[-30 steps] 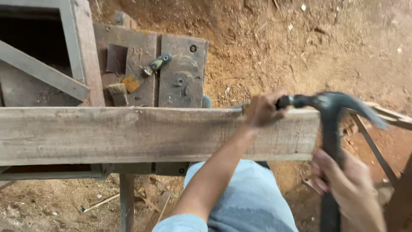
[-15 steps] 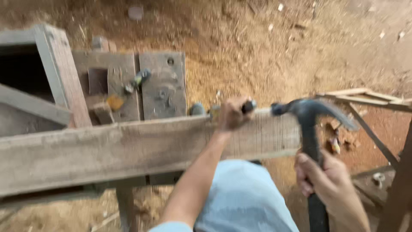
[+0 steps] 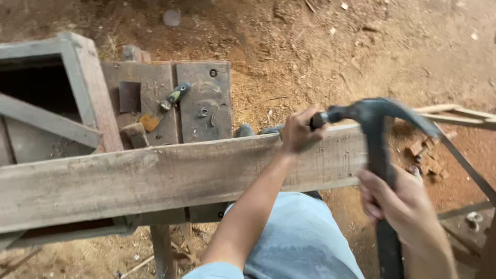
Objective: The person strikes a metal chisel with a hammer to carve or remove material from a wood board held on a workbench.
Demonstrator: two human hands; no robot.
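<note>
hammer head at the plank's far edge

nearest, the right hand point(image 3: 400, 206) has its fingers clamped around the handle of the hammer point(image 3: 380, 150), low on the shaft. a second ago the head hung over the plank's right end; now it sits a little further in, its face almost touching the left hand point(image 3: 299, 129). that hand is closed at the plank's far edge, fingers together, pinching something too small to make out. the plank point(image 3: 155, 181) lies across the view, and both hands have kept their places on it, so the work looks to be at the same spot. below it shows a knee in light blue cloth point(image 3: 299, 243). beyond stand a grey wooden frame point(image 3: 77, 62) and metal plates point(image 3: 204, 103) with a small tool point(image 3: 173, 97), then bare dirt point(image 3: 336, 46).
</note>
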